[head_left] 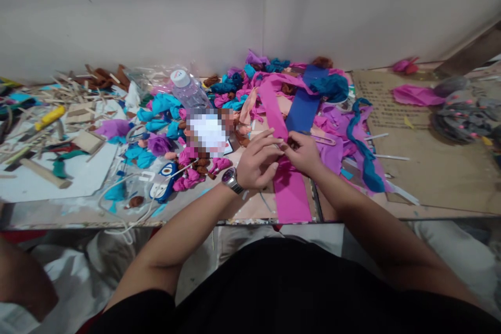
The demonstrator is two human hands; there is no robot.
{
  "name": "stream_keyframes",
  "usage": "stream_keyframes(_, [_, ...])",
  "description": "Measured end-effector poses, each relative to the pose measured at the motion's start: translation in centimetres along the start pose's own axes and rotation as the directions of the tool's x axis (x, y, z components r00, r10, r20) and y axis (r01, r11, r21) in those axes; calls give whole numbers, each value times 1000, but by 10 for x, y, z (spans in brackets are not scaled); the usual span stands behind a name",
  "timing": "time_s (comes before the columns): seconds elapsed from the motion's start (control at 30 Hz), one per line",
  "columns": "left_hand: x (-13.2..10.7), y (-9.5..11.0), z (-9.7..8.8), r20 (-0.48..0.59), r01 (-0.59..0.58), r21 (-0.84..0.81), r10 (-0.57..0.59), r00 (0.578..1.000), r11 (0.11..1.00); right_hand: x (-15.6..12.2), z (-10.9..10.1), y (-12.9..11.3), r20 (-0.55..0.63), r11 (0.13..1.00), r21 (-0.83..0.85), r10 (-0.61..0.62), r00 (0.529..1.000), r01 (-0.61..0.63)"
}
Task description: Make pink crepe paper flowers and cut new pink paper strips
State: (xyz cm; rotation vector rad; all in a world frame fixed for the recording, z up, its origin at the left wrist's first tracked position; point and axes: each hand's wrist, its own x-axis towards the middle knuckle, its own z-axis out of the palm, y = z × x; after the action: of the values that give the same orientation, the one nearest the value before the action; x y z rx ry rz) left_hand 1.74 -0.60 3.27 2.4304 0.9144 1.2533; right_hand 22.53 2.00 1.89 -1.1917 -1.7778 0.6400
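Note:
My left hand [258, 160], with a watch [232, 180] at its wrist, reaches over a bright pink crepe paper strip [291, 195]. Its fingers are stretched out and its thumb stands apart; the fingertips meet those of my right hand [304, 154]. The right fingers are pinched together over the strip, beside a small brown bit. What they hold is mostly hidden. A slim tool with a rounded loop end [325, 139] juts out beside the right hand; whether it is gripped I cannot tell. A dark blue strip [303, 109] lies behind both hands.
Crumpled coloured paper pieces [156, 107] cover the table's middle. A phone [209, 130], clear bottle [190, 88] and blue-white case [164, 181] with a cable stand left. Farther left are wood sticks and a yellow-handled tool [50, 117]. Cardboard [391, 167] lies right. A wall rises behind.

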Motion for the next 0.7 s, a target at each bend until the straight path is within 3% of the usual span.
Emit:
stream_keyframes(0.13, [1, 1, 1, -29, 31, 18, -31, 999, 999, 4, 3, 0, -134, 972, 203, 151, 979, -122])
stream_keyframes(0.23, [1, -2, 4, 94, 55, -49, -50, 994, 997, 8, 5, 2, -144, 927, 332, 233, 962, -174])
stream_keyframes(0.33, [-1, -6, 9, 193, 111, -48, -100, 976, 993, 10, 5, 4, -159, 914, 358, 262, 952, -192])
stream_keyframes(0.57, [-5, -10, 18, 207, 93, -2, -90, 974, 996, 8, 1, -1, -216, 987, 148, 93, 972, -62])
stream_keyframes(0.7, [-4, -10, 18, 167, 90, 68, -100, 981, 994, 3, -1, -3, -173, 998, 7, -53, 984, 55])
